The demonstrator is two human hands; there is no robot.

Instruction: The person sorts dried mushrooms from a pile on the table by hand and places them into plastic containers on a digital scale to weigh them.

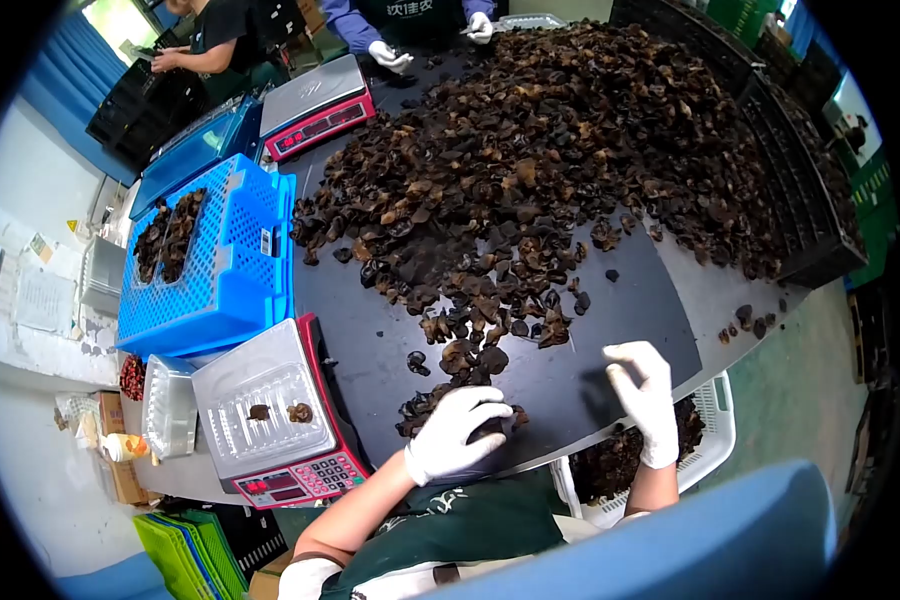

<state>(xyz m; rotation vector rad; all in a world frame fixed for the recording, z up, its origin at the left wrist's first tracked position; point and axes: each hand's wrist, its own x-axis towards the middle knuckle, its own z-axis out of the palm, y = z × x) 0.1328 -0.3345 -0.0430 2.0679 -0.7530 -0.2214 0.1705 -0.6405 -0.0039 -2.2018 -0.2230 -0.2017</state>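
My left hand (457, 434), in a white glove, rests on a small cluster of dark brown fungus pieces (462, 362) at the table's near edge. Its fingers are curled over some of them, and what lies under the palm is hidden. To the right, my right hand (644, 392), gloved too, is over the dark mat (630, 300) near the edge, fingers apart and holding nothing. Beyond both hands spreads a large heap of the same pieces (550, 150). On the near red scale (270, 400) sits a clear plastic tray with two small pieces in it.
Blue crates (247, 262) with a filled tray on top stand at the left, near a second scale (315, 92). Black crates (782, 170) border the heap at the right. A white basket (714, 430) is below the near edge. Two people are across the table.
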